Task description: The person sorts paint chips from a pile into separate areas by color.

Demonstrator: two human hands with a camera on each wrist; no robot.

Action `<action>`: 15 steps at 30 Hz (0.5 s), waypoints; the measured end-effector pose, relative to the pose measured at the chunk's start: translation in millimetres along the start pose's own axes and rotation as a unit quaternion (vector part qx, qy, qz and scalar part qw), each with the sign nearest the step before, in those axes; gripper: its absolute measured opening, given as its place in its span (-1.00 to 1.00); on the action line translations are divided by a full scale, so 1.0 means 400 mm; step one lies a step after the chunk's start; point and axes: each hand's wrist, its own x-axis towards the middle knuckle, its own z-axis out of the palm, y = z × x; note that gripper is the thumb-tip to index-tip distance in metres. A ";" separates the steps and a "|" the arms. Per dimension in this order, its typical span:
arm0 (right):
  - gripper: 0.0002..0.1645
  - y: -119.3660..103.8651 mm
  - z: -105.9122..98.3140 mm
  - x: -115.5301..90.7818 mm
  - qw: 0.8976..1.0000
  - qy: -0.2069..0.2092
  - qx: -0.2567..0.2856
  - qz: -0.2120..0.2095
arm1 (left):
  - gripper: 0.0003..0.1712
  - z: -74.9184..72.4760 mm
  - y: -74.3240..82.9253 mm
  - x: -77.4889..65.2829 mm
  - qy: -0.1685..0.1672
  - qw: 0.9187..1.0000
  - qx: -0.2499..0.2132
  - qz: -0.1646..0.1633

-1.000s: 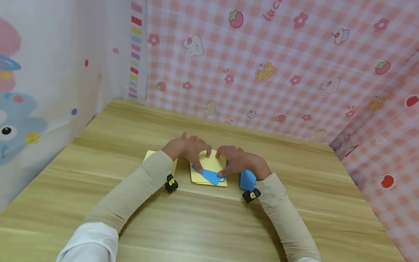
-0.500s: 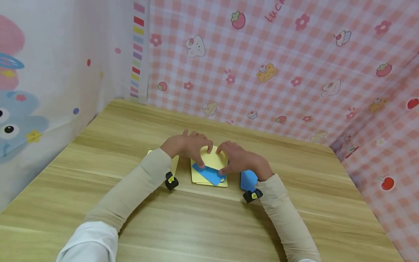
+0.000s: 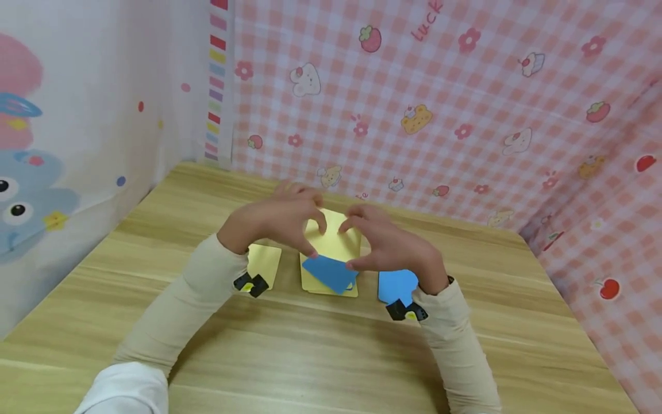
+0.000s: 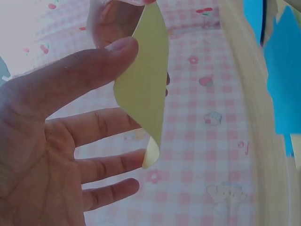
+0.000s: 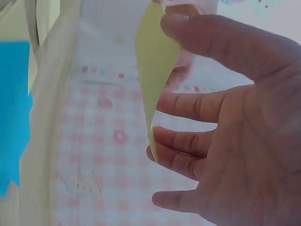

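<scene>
A thin yellow sheet of paper (image 3: 336, 233) is held up between both hands and bends in the wrist views. My left hand (image 3: 276, 221) pinches its left side, thumb on the near face and fingers behind. On the right side, my right hand (image 3: 395, 244) pinches the same sheet with thumb and fingers. Just below it, a blue paper piece (image 3: 331, 273) lies on more yellow sheets (image 3: 312, 284). The left wrist view shows the lifted sheet (image 4: 148, 70) with one lower corner curling; in the right wrist view the sheet (image 5: 155, 61) appears nearly edge-on.
Another yellow sheet (image 3: 265, 265) lies on the wooden table (image 3: 289, 356) by the left wrist. Blue paper (image 3: 396, 285) lies beside the right wrist, partly covered by its black camera (image 3: 406, 311). Behind the table hangs a pink checked cloth (image 3: 331, 115).
Both hands have risen off the pile with the top yellow sheet between them. The left wrist has swung left, baring more of the left yellow sheet. The blue piece has stayed on the pile.
</scene>
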 end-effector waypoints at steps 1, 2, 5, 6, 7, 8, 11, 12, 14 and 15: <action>-0.35 -0.007 0.007 0.013 1.000 0.002 -0.006 -0.010 | -0.54 -0.002 -0.009 -0.015 0.001 1.000 0.000 0.000; -0.36 -0.014 0.014 0.026 1.000 0.003 -0.009 -0.019 | -0.56 -0.003 -0.019 -0.030 0.004 1.000 -0.001 -0.001; -0.39 -0.040 0.033 0.075 0.999 -0.001 -0.011 -0.041 | -0.64 -0.009 -0.053 -0.081 0.010 1.000 -0.003 -0.015; -0.40 -0.050 0.039 0.092 0.999 0.000 -0.014 -0.051 | -0.67 -0.013 -0.064 -0.097 0.014 1.000 -0.006 -0.019; -0.42 -0.059 0.044 0.109 0.998 0.003 -0.018 -0.061 | -0.69 -0.015 -0.077 -0.113 0.017 1.000 -0.006 -0.025; -0.43 -0.071 0.048 0.125 0.997 0.005 -0.020 -0.068 | -0.72 -0.018 -0.087 -0.129 0.022 0.999 -0.007 -0.030; -0.45 -0.103 0.065 0.173 0.995 0.013 -0.036 -0.087 | -0.76 -0.025 -0.116 -0.174 0.032 0.998 -0.013 -0.048; -0.45 -0.112 0.072 0.188 0.995 0.013 -0.042 -0.088 | -0.75 -0.027 -0.123 -0.188 0.033 0.998 -0.016 -0.054; -0.41 -0.128 0.091 0.218 0.995 0.005 -0.052 -0.087 | -0.71 -0.024 -0.138 -0.214 0.027 0.997 -0.016 -0.072; -0.38 -0.133 0.104 0.231 0.995 -0.004 -0.056 -0.082 | -0.68 -0.020 -0.145 -0.225 0.022 0.996 -0.016 -0.081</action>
